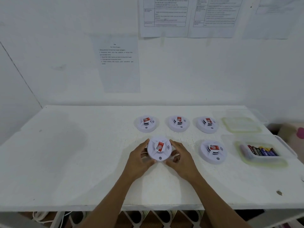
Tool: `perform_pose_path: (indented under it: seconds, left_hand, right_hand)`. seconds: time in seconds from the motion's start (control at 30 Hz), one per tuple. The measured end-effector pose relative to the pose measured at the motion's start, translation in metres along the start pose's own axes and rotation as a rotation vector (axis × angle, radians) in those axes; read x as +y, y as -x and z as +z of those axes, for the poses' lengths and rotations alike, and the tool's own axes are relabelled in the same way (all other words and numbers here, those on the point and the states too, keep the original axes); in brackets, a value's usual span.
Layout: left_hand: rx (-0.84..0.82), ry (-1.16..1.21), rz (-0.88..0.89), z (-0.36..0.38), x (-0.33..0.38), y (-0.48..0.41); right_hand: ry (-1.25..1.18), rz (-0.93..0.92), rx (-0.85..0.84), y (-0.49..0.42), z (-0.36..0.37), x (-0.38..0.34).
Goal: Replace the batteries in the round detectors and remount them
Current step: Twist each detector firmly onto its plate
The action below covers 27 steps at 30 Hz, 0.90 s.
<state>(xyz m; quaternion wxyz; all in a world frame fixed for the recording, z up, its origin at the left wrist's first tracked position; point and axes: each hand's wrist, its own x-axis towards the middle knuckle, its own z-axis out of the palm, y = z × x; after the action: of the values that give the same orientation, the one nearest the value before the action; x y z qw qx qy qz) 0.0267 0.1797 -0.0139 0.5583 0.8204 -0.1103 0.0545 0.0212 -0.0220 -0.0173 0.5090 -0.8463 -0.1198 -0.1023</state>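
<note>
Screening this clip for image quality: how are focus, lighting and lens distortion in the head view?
Head view: soft all over, so print on the wall sheets and on the batteries cannot be read; the wide-angle lens stretches the table toward the frame edges; light is flat and bright, with a faint shadow at the table's left; no glare on the near detector.

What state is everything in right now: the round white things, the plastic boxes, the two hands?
Held detector: assembled, face up, gripped from both sides.
Left hand: grips its left edge.
Right hand: grips its right edge.
Back left detector: assembled, untouched.
Back middle detector: assembled, untouched.
Back right detector: assembled, untouched.
Front right detector: assembled, untouched.
Battery box: lid off, batteries inside.
Clear tray: flat, nothing visible inside.
</note>
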Motion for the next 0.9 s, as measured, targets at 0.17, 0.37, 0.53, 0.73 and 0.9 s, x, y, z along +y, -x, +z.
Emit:
perform_pose_path:
  seconds: [0.17, 0.37, 0.53, 0.73, 0.9]
  left_hand:
    - [-0.006, 0.001, 0.016, -0.0008, 0.0049, 0.0018]
    - [-0.003, -0.003, -0.015, 0.0005, 0.0066, 0.0012]
    - [0.000, -0.016, -0.035, 0.0028, 0.0042, 0.0001]
    - [-0.008, -0.002, -0.026, 0.0030, 0.0032, -0.0005]
    - [-0.019, 0.000, -0.016, 0.0019, 0.0000, -0.0008]
  right_hand:
    - [-0.015, -0.004, 0.004, 0.0007, -0.0012, -0.0029]
    - [0.003, 0.006, 0.019, 0.0010, -0.0007, -0.0024]
    - [-0.015, 0.002, 0.017, 0.0011, 0.0005, -0.0006]
    - [-0.025, 0.001, 0.020, 0.0020, -0.0006, -0.0001]
    - [-0.019, -0.003, 0.019, 0.0020, -0.0002, -0.0007]
